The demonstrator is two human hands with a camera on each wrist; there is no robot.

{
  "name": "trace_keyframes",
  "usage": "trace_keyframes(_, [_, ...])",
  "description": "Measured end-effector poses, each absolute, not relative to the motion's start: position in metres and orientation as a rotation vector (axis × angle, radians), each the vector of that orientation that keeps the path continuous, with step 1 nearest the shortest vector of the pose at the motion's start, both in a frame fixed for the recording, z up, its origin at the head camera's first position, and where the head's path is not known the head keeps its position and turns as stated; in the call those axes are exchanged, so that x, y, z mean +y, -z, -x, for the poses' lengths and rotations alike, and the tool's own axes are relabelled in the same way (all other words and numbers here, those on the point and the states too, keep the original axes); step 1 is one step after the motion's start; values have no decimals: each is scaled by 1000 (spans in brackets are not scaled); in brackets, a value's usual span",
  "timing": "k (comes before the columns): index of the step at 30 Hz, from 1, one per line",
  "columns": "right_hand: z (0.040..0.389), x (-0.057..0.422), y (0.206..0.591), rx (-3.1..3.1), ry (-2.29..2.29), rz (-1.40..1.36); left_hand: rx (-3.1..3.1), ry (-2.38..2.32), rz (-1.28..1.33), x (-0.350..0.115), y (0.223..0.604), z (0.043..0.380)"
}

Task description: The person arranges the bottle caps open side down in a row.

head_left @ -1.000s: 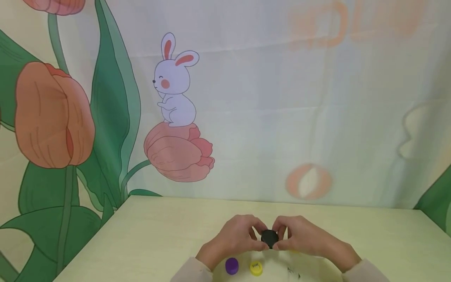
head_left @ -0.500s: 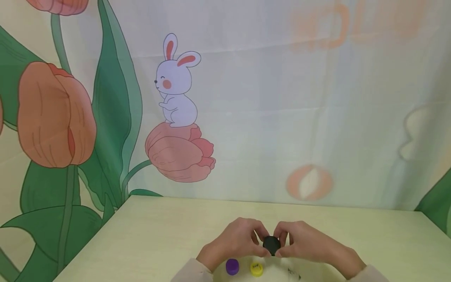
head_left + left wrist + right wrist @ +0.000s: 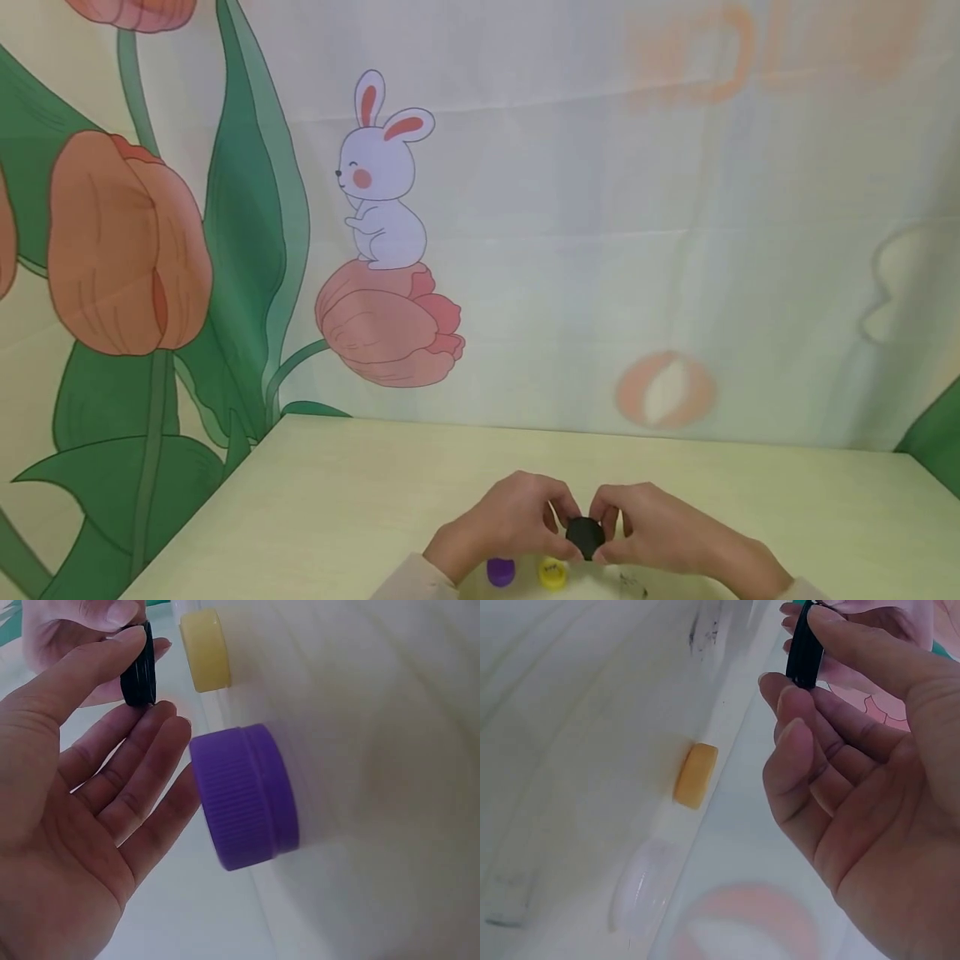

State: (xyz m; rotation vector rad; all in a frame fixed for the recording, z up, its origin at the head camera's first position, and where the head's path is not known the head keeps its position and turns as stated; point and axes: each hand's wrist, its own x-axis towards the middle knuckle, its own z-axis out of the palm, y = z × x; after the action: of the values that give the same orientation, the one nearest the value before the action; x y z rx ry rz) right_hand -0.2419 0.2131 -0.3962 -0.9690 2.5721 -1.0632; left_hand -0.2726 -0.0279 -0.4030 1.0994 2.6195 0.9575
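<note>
The yellow cap (image 3: 552, 574) serves as the landmark. Over the last second the black cap (image 3: 585, 538) has moved closer to it, coming back toward the person; it is now just beyond and to the right of the yellow cap, with a small gap between the two in the head view. The left hand (image 3: 521, 519), beyond and to the left of the yellow cap, grasps the black cap's left side between thumb and fingers. The right hand (image 3: 663, 528), beyond and to the right, grasps its right side in the same way. Neither hand is released, so the black cap remains a two-handed load; both wrist views suggest that it is held above the table (image 3: 375, 467). The purple cap (image 3: 501, 572) stands to the left of the yellow cap, untouched as far as can be seen; its upper edge is now partly covered by the left wrist. An orange piece (image 3: 696, 776), seen in the right wrist view, also lies on the table; its position from the yellow cap cannot be confirmed. Whether the black cap has been turned between the fingers cannot be told.
</note>
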Motion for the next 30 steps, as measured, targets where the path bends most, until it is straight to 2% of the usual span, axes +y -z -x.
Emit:
trace_keyframes(22, [232,226,401,2623,1001,976,2632,-855,-1182,-17,403,264])
trace_keyframes(30, [225,230,407,2589,988,863,2612,-782,-1223,-15,404,260])
